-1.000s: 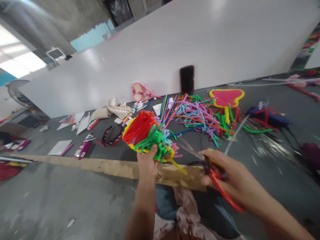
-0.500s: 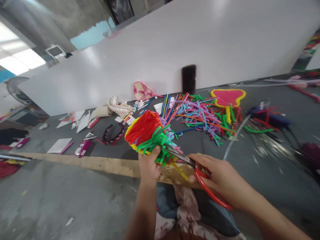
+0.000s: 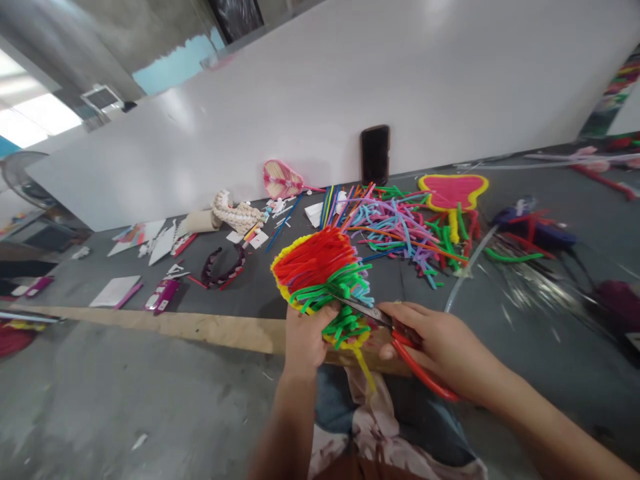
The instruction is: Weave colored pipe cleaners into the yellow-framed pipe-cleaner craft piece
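My left hand is closed on the lower edge of a pipe-cleaner craft piece, its thumb pressed against the green strands. The piece is red with a yellow rim, and loose green, blue and purple ends stick out on its right side. A yellow stem hangs below it. Red-handled scissors are gripped in my right hand. Their blades point left and lie among the green strands, close to my left thumb; the tips are partly hidden there.
Behind lies a heap of cut pipe cleaners, with a pink-and-yellow pipe-cleaner shape to its right. A phone leans on the white partition. Leftward are a dark braided headband, a purple box and white paper.
The craft piece and my left hand have shifted right and slightly down, and the piece has turned a little. The scissors stay at the green strands, their handles slightly higher.
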Available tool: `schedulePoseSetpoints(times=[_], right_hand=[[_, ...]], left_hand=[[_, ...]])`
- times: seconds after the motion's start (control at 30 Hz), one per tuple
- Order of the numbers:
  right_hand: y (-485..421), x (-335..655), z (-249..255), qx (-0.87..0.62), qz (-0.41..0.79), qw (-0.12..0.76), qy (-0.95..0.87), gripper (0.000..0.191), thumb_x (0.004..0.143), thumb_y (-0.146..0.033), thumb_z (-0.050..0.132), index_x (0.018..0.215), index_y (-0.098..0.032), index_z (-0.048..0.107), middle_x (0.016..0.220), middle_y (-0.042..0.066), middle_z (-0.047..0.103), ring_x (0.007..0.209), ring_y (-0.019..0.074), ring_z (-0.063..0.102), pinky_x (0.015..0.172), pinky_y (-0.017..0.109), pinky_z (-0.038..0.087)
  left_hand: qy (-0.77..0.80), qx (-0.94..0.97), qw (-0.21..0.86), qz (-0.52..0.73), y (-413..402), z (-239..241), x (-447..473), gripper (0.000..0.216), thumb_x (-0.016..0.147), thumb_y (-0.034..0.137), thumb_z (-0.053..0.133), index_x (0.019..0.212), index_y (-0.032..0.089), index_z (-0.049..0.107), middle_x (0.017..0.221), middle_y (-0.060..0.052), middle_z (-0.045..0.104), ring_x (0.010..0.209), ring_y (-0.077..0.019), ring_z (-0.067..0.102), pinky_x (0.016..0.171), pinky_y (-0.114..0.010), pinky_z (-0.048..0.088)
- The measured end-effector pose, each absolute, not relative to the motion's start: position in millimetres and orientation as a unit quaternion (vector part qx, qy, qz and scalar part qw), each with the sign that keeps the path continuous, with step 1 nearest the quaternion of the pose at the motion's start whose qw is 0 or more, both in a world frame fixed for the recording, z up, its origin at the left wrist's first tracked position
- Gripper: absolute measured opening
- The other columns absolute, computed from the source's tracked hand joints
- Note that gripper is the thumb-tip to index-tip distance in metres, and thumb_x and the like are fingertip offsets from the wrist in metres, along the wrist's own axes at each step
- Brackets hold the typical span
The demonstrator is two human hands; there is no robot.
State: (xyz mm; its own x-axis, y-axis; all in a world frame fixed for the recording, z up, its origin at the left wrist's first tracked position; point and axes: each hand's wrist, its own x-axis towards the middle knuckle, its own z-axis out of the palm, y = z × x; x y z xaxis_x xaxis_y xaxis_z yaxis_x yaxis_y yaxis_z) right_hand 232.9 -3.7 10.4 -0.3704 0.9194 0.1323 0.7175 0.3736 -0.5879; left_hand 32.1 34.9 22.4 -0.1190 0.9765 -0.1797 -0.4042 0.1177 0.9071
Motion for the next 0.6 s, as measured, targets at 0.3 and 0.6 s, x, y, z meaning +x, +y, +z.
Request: schedulePoseSetpoints(times=[0.3,0.6], right_hand=[[-6.7,226.9,-3.0,-0.501,0.088,0.238,-0.828,0.039,0.089,-0.027,0.05,0.125,-0.015,0.06,0.105,0.013,0.074,0.078,0.0222,0.074,0.06,0.029,0.057],[-6.3,231.3,-12.0,-0.51,0.093,0.26,-0.815,0.037,0.088,-0.02,0.046,0.121,-0.017,0.062,0.099,0.011,0.077,0.075,0.0203,0.074,0.061,0.026,0.056]], left_hand=[[0.47,0.292,0.57,0.607,33.5,24.6,35.2,0.046,0.057,0.025,0.088,0.099,0.018,0.07,0.083,-0.004,0.076,0.08,-0.0243,0.074,0.074,-0.036,0.061],[0.483,0.27,0.553,0.623,41.7,26.2,44.1,0.043,0.056,0.025,0.089,0.094,0.017,0.07,0.08,-0.003,0.076,0.067,-0.0194,0.073,0.064,-0.03,0.061]])
